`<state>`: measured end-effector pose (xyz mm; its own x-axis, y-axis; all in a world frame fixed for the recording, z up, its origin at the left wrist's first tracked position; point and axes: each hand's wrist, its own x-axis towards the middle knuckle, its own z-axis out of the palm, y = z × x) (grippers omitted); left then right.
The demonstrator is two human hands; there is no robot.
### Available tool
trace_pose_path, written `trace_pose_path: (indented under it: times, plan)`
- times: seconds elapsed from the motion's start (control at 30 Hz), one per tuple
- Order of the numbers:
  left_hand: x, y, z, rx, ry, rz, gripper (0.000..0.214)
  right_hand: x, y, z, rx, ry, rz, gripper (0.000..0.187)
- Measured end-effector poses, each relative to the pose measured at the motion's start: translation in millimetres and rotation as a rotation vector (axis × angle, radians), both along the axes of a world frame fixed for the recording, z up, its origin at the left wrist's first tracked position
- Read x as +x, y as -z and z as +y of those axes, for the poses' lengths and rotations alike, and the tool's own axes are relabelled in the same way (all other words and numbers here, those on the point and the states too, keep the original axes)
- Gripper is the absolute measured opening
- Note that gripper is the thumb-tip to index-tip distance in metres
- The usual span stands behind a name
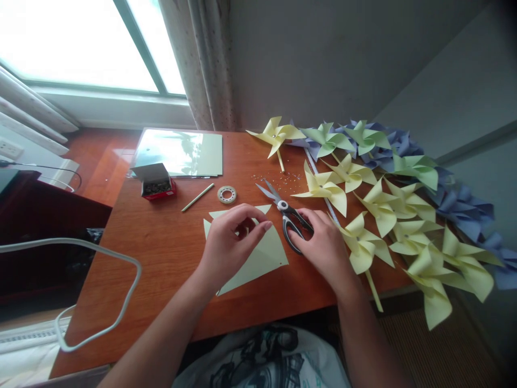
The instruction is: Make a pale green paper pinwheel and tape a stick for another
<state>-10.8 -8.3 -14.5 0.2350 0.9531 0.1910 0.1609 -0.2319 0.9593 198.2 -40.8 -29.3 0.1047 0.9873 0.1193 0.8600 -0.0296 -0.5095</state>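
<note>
My left hand (232, 237) hovers over a pale green paper sheet (262, 258), its thumb and index finger pinched together. Whatever may be between the fingertips is too small to make out. The sheet has cuts running in from its corners and a small dark hole near its right corner. To the right, my right hand (323, 240) grips the black handles of a pair of scissors (283, 207). The blades are parted and point away to the upper left. Just beyond my left hand lies a roll of tape (226, 194), with a rolled paper stick (197, 197) beside it.
An opened red box (159, 189) of small dark pieces stands at the left. Behind it lies a shiny packet of paper (177, 152). Yellow pinwheels (323, 188), green pinwheels (367, 137) and purple pinwheels (464, 207) crowd the right side. A white cable (139, 272) loops at the left edge.
</note>
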Motion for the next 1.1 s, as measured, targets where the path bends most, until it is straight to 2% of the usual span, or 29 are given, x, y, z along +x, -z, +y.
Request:
trace_pose_path:
  times: [0.13, 0.33, 0.5, 0.6, 0.73, 0.83, 0.93, 1.1]
  plan:
    - [1.0, 0.2, 0.2, -0.025, -0.012, 0.001, 0.017, -0.6, 4.8, -0.9, 0.03, 0.02, -0.122, 0.037]
    - [0.7, 1.0, 0.2, -0.042, -0.016, 0.009, 0.019, 3.3, 14.1, 0.4, 0.038, 0.002, -0.2, 0.038]
    - [-0.2, 1.7, -0.5, -0.057, 0.008, 0.006, 0.019, 6.5, 15.4, 0.4, 0.009, -0.013, -0.202, 0.04]
    - [0.3, 1.1, -0.8, -0.095, -0.007, -0.016, 0.02, 8.0, 9.0, -2.1, 0.028, -0.032, -0.157, 0.038]
    - [1.6, -0.8, -0.8, -0.136, -0.03, -0.054, 0.021, -1.1, -9.7, -6.2, 0.178, -0.052, 0.095, 0.021]
    - [2.4, -1.4, -0.7, -0.144, -0.023, -0.077, 0.019, -16.5, -20.5, -6.1, 0.153, -0.161, 0.422, 0.015]
    - [2.5, -0.3, -0.5, -0.158, -0.006, -0.106, 0.017, -29.7, -19.7, -2.3, 0.082, -0.23, 0.612, 0.005]
    - [1.7, 2.7, 0.2, -0.171, 0.036, -0.124, 0.012, -35.0, -6.9, 3.5, 0.022, -0.14, 0.851, 0.005]
